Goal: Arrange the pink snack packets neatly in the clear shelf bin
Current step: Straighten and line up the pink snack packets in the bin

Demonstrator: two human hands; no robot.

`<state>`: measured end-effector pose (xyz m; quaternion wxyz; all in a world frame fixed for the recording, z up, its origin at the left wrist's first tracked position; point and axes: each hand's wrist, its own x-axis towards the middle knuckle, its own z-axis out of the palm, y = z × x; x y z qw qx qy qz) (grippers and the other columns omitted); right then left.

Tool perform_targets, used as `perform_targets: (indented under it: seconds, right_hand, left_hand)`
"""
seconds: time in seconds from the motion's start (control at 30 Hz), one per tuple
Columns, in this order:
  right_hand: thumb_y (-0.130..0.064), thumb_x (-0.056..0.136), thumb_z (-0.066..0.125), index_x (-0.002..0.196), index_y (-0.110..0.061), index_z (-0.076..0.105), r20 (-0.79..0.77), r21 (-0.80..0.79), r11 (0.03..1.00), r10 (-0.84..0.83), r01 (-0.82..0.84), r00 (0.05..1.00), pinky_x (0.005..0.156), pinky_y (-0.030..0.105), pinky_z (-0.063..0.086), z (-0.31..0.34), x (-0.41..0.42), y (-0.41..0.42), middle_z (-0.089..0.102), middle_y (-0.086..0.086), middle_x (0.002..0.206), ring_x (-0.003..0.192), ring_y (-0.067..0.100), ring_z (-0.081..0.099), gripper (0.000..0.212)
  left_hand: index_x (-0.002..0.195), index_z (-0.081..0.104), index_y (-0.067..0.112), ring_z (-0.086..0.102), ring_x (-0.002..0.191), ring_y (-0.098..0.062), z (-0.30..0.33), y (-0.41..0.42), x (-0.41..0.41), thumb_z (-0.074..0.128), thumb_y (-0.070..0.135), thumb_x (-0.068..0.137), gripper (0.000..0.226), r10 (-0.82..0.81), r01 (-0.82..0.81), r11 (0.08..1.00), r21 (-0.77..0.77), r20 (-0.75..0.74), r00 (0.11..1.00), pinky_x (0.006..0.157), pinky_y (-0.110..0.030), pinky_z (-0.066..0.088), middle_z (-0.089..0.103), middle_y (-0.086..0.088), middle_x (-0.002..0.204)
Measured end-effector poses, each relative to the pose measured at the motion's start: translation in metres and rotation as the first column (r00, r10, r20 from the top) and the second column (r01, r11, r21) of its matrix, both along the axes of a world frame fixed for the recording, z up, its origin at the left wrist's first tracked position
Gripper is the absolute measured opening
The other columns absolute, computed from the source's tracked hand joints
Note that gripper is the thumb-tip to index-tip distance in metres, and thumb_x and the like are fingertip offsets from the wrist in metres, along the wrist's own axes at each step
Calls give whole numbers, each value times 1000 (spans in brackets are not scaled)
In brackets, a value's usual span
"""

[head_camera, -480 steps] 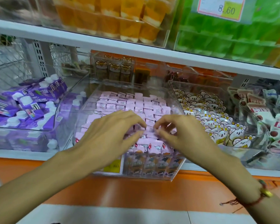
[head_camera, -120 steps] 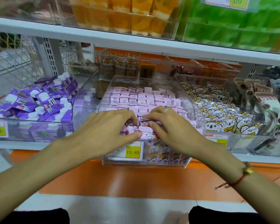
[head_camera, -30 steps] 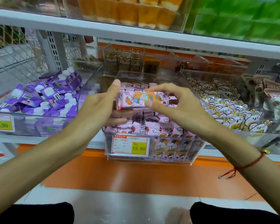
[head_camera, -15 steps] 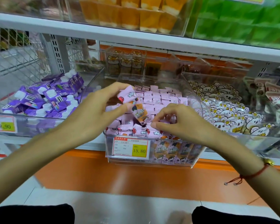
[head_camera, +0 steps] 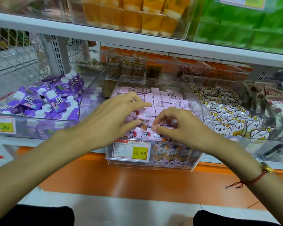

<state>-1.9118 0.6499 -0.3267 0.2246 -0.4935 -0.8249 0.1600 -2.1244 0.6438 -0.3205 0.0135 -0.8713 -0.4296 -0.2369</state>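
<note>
Covering the front pink snack packets, both hands hide their grip.

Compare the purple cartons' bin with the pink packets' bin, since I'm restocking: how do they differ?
The purple cartons have white caps and lie jumbled; the pink packets are flat and sit in rows at the back. The cartons' tag ends in .90; the packets' tag reads 15.80. Both sit in clear bins.
</note>
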Motion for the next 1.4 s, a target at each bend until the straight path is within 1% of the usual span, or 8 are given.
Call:
perform_targets:
  seconds: [0.37,0.53,0.7,0.8,0.93,1.07,1.2,1.4]
  right_hand:
    - [-47,85,59,83,-30,63,58,39,999,3,-5,998,70,32,47,-2,-2,2,59,-7,85,77,8,54,17]
    - [-49,90,53,70,-30,61,90,101,993,-69,59,994,60,29,43,6,-11,4,62,-7,72,68,5,54,28]
    - [-33,91,59,86,-24,65,-15,207,976,-69,71,997,62,27,39,9,-37,7,59,-9,78,69,6,54,12]
    - [-37,91,59,103,-22,65,17,185,982,-35,32,999,67,27,41,1,-57,6,57,-7,91,76,8,53,20]
    - [-38,91,59,117,-17,65,192,81,997,-3,-13,981,78,32,44,-3,-68,10,54,2,106,91,18,52,34]
    - [-32,82,72,96,-21,72,101,95,995,11,-21,995,70,26,40,4,-66,10,61,-4,94,79,9,49,17]
    - [-32,88,65,85,-26,65,131,162,985,46,-67,990,62,28,39,4,-68,8,59,-13,76,64,3,46,7]
    - [-30,96,50,91,-24,52,119,241,964,89,-115,989,62,33,42,-2,-71,13,57,-7,79,77,15,51,8]
  left_hand:
    - [128,45,31,41,114,-6,-23,0,7,13,45,96,48,3,-9,1000,-26,-219,976,87,-28,42,49,15,123]
    - [126,52,28,48,115,-9,-17,-8,-17,51,30,94,32,54,-63,997,53,153,987,89,-32,45,54,14,125]
    - [118,53,26,57,97,-3,-16,-11,-43,64,17,86,35,179,-193,980,-45,614,769,79,-26,50,58,13,109]
    - [120,47,30,59,97,-3,-33,-12,-41,65,21,85,40,286,-109,948,-298,652,703,76,-20,49,57,12,113]
    - [107,48,38,61,87,2,-42,-10,-33,69,16,82,40,288,-26,936,-351,722,629,70,-8,47,58,16,106]
    - [105,47,34,59,85,-9,-47,-6,-27,74,8,77,47,299,-44,939,-340,750,591,68,-29,55,55,12,106]
    - [100,45,39,55,77,3,-47,-4,-28,76,8,75,51,283,-38,943,-330,739,611,66,-34,56,52,18,102]
    - [100,45,41,55,79,1,-46,-5,-31,76,16,76,47,282,-23,940,-340,739,612,73,-46,56,52,21,102]
